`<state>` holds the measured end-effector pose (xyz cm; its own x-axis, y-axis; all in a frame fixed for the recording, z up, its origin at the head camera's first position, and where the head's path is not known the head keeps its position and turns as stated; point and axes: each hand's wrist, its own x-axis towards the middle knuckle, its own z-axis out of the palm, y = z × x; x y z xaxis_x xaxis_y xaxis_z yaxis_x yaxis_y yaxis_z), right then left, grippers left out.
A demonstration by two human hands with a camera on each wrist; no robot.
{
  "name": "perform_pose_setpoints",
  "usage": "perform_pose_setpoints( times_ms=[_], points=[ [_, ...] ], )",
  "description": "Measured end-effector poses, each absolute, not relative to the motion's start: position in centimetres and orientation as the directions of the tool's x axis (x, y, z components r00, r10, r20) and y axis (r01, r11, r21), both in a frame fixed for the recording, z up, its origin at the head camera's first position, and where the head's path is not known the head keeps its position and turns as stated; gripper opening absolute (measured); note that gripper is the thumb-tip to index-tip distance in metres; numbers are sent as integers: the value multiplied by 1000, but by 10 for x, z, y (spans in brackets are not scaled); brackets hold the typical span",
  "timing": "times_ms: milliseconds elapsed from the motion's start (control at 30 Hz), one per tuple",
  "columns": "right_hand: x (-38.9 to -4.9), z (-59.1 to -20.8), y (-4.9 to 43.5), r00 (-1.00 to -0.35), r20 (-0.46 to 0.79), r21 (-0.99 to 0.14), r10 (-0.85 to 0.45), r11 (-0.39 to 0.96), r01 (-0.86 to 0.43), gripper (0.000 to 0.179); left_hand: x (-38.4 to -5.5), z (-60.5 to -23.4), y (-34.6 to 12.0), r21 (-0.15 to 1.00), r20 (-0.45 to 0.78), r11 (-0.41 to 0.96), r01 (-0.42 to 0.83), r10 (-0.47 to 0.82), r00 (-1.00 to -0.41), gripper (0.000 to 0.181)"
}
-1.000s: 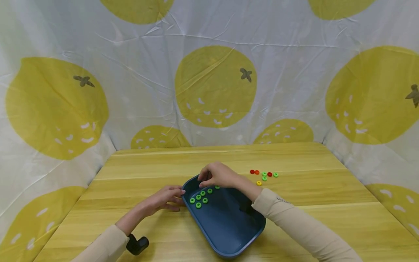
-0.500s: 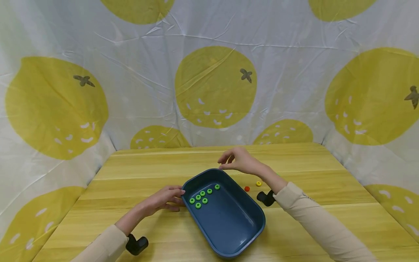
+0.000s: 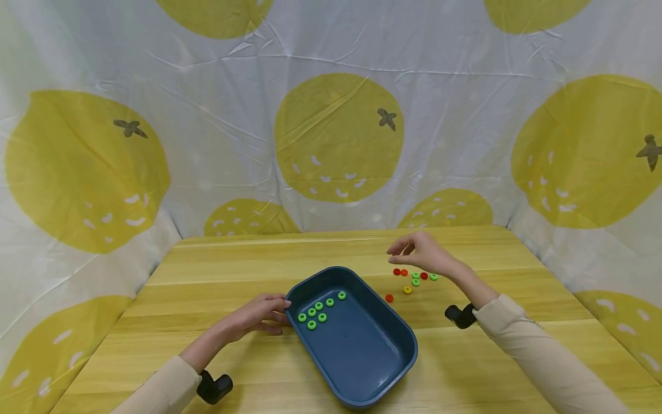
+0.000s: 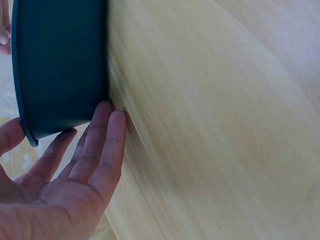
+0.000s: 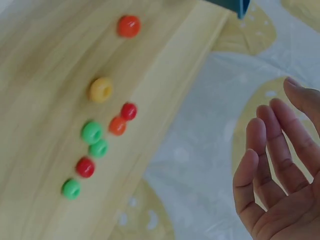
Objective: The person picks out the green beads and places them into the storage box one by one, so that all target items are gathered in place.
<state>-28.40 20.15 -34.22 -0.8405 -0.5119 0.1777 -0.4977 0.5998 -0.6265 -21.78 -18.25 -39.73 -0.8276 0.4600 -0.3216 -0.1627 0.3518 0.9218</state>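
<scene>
A dark blue tray [image 3: 357,345] stands at an angle on the table, with several green beads [image 3: 319,306] near its far left end. My left hand [image 3: 261,313] holds the tray's left rim; in the left wrist view its thumb is at the rim and its other fingers lie along the outer wall. Raised over the table to the right, my right hand [image 3: 424,253] holds nothing, its fingers loosely bent. Below it lie a yellow bead [image 5: 101,90], two red beads, two orange-red ones and several green beads [image 5: 92,132].
The wooden table [image 3: 248,259] runs back to a white curtain [image 3: 455,132] printed with yellow lemons. One orange-red bead [image 3: 389,298] lies close to the tray's right wall. Black wrist cameras [image 3: 214,387] sit under both wrists.
My right hand has moved out from over the tray, rising and going right above the loose beads. The left hand and tray stay put, and the green beads inside have not moved.
</scene>
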Motion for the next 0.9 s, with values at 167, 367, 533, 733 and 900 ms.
perform_pose_setpoints(
  times_ms=[167, 367, 533, 733, 900],
  points=[
    [-286, -353, 222, -865, 161, -594, -476, 653, -470, 20, -218, -397, -182, 919, -329, 356, -171, 452, -829, 52],
    [-287, -371, 242, -885, 123, -564, -450, 702, -435, 19, -217, -396, -182, 919, -330, 356, -171, 455, -827, 52],
    [-290, -386, 250, -903, 94, -519, -419, 754, -404, 17, -216, -396, -183, 917, -332, 359, -172, 452, -828, 50],
    [-292, -401, 249, -900, 85, -445, -428, 792, -419, 11, -216, -395, -182, 917, -330, 363, -166, 453, -828, 51],
    [-292, -406, 245, -902, 75, -421, -426, 806, -416, 13, -216, -395, -181, 916, -333, 363, -171, 448, -830, 52]
  ],
)
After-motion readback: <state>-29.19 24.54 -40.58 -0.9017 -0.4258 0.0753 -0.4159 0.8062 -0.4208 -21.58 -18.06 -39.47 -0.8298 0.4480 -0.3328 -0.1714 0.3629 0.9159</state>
